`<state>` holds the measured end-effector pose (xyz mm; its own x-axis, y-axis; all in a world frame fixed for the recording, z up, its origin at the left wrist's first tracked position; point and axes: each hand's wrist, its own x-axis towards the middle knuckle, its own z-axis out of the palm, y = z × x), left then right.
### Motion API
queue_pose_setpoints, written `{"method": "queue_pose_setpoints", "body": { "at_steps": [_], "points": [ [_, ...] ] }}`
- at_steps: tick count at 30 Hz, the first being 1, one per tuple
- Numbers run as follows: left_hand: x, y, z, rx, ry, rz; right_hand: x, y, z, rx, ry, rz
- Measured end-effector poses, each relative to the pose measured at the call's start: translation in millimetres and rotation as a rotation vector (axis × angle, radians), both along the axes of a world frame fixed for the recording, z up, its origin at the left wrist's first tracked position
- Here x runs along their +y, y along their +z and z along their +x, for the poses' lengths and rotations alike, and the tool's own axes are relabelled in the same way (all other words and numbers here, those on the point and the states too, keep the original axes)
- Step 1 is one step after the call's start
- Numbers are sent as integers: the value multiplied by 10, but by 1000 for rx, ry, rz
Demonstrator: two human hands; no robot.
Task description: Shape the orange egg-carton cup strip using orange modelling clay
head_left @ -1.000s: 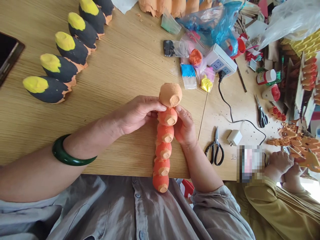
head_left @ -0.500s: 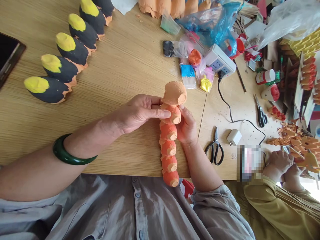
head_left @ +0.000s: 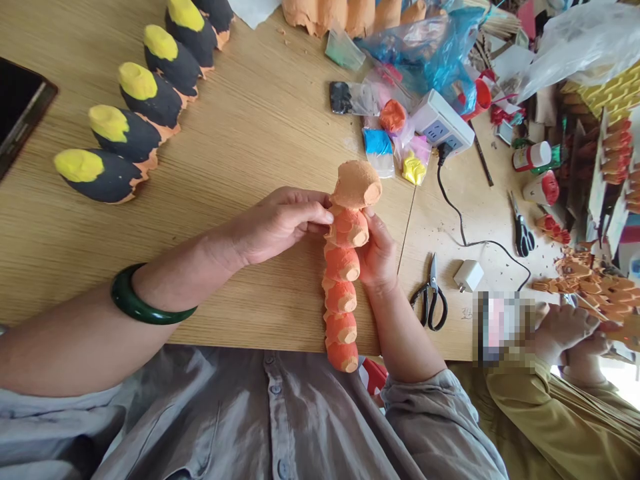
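Note:
Between my hands is a strip of egg carton (head_left: pixel 342 295), a row of several cups standing on end over the table edge. Its cups are covered in orange clay except for bare tips, and the farthest cup is plain pale orange. My left hand (head_left: pixel 287 220) pinches the strip's left edge near the second cup, thumb in front and fingers partly hidden behind. On the other side my right hand (head_left: pixel 377 252) grips the strip near its far end, with most fingers out of sight behind it.
Black carton cups with yellow clay tops (head_left: pixel 125 180) line the upper left, near a phone (head_left: pixel 23 110). Clay bags (head_left: pixel 379 150), a power strip (head_left: pixel 443 123), scissors (head_left: pixel 431 293) and a white adapter (head_left: pixel 469 275) lie rightward. A co-worker's hands (head_left: pixel 567 330) are at the right.
My left thumb has slid back from the second cup's face to the strip's left edge. The strip's far end has tilted slightly right. My right hand keeps its hold.

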<state>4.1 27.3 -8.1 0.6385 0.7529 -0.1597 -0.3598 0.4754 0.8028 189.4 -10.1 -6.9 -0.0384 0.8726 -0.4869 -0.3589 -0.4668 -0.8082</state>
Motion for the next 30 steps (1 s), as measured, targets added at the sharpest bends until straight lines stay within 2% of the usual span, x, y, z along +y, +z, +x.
{"method": "queue_pose_setpoints", "body": {
  "at_steps": [6, 11, 17, 23, 30],
  "points": [
    [4, -48, -10, 50, -4, -14, -14, -96, 20, 16, 27, 71],
    [-6, -49, -14, 1, 5, -13, -35, -149, 38, 32, 18, 72],
    [1, -33, -11, 6, 23, -4, -29, -129, 37, 44, 7, 55],
    [24, -44, -4, -19, -42, 23, -7, -77, 21, 82, -53, 1],
    [10, -30, -24, 12, -34, 42, -4, -33, 5, 87, 2, 1]
  ]
}}
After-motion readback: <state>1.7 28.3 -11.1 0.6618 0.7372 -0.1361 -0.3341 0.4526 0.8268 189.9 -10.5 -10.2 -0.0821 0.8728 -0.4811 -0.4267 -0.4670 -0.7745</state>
